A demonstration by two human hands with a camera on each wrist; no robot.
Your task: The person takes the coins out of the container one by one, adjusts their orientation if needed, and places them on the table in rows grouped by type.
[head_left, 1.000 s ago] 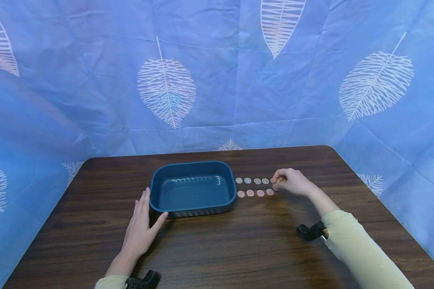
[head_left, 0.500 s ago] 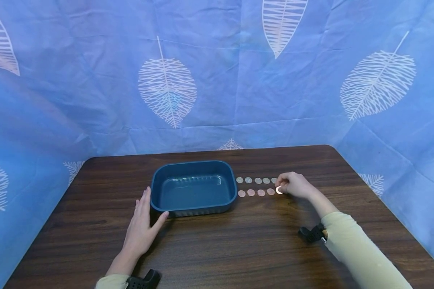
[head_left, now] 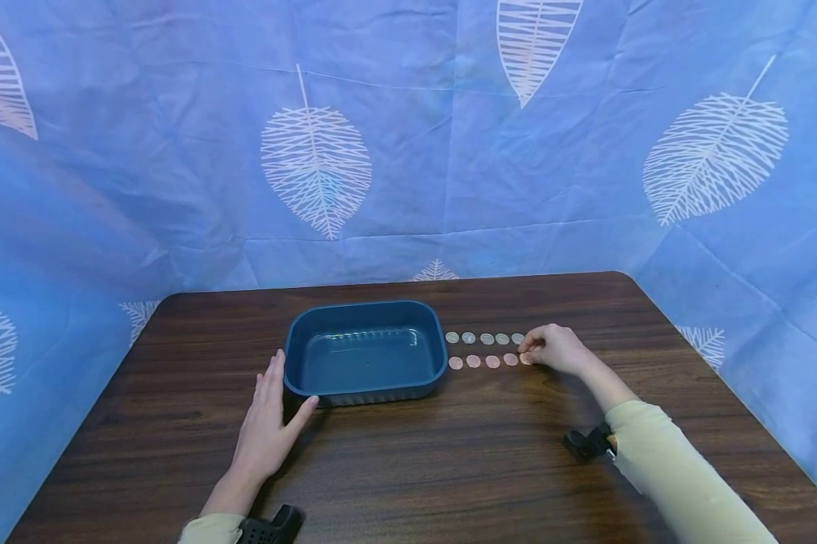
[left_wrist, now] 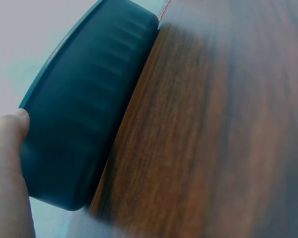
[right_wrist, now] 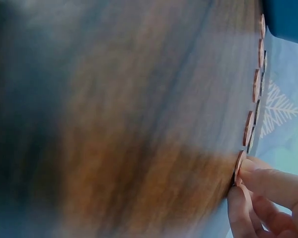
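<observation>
Coins lie in two short rows on the dark wooden table (head_left: pixel 449 468), between the two hands and just beside the right hand (head_left: pixel 554 349). The far row of silver coins (head_left: pixel 486 338) and the near row of copper coins (head_left: pixel 483 362) run from the right fingertips toward the blue tub (head_left: pixel 365 353). The right hand's curled fingers (right_wrist: pixel 268 181) pinch the last copper coin (right_wrist: pixel 239 166) at its end of the near row; the coin sits on or just at the tabletop. The tub stands just beyond the left hand (head_left: pixel 267 423), its inside bare, with nothing lying in it. The left hand rests flat on the table with fingers straight and relaxed, the thumb (left_wrist: pixel 12 130) touching the tub's near corner wall. A blue leaf-print cloth (head_left: pixel 313 151) hangs behind the table.
</observation>
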